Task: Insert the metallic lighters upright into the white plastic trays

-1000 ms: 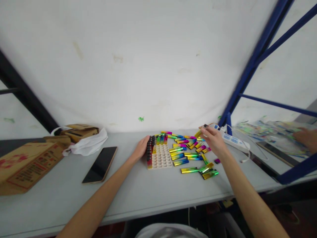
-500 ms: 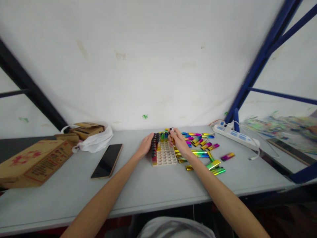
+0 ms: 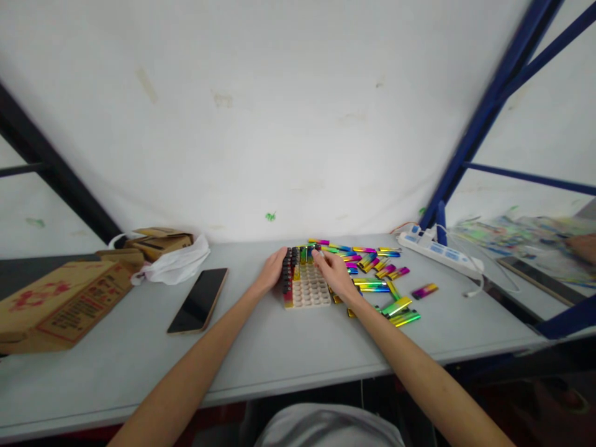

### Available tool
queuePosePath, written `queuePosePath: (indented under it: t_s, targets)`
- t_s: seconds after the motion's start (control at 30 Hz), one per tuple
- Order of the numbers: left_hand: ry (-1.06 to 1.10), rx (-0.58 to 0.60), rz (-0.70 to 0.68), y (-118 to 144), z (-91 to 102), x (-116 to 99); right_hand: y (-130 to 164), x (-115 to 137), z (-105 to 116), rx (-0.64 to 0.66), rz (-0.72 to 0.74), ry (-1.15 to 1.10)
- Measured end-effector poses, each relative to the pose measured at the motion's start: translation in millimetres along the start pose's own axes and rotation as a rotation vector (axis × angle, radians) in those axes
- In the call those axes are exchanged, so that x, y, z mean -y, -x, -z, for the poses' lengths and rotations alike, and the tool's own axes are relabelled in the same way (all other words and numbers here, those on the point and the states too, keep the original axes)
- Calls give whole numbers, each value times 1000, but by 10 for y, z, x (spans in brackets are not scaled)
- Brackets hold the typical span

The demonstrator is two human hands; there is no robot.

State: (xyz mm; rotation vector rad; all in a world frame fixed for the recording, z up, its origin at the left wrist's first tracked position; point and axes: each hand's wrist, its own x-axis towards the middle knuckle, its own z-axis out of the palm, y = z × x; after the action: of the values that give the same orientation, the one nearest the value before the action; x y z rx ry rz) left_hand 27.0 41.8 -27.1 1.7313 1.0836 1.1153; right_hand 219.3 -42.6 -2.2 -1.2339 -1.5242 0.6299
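A white tray with rows of round holes (image 3: 311,297) lies on the table in front of me. Shiny rainbow-coloured lighters with black tops (image 3: 288,273) stand upright along its left side and across its back rows. My left hand (image 3: 272,270) is wrapped along the left edge of the tray, its fingertips against the outer lighters. At the back right of the tray, my right hand (image 3: 333,271) is closed in a pinch on a lighter, mostly hidden by the fingers. Loose lighters (image 3: 372,285) lie scattered to the right of the tray.
On the left are a phone (image 3: 199,301), a white plastic bag (image 3: 179,264) and cardboard boxes (image 3: 69,304). A white power strip (image 3: 440,252) with cables lies at the right, beside a blue metal frame (image 3: 484,118). A wall rises behind the table (image 3: 261,354).
My right hand has moved down and slightly left with the lighter, from above the back corner of the tray to its back rows. My left hand stays at the tray's left side.
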Motion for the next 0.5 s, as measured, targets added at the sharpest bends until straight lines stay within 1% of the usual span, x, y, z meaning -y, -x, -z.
queuePosePath:
  t_s: [0.1, 0.23, 0.5]
  targets:
    - [0, -1, -12, -2, 2, -7, 11, -16, -8, -65, 4, 82]
    - [1, 2, -11, 9, 5, -22, 29, -43, -33, -110, -4, 153]
    - [-5, 2, -33, 7, -3, -18, 52, -63, -44, -57, 30, 185]
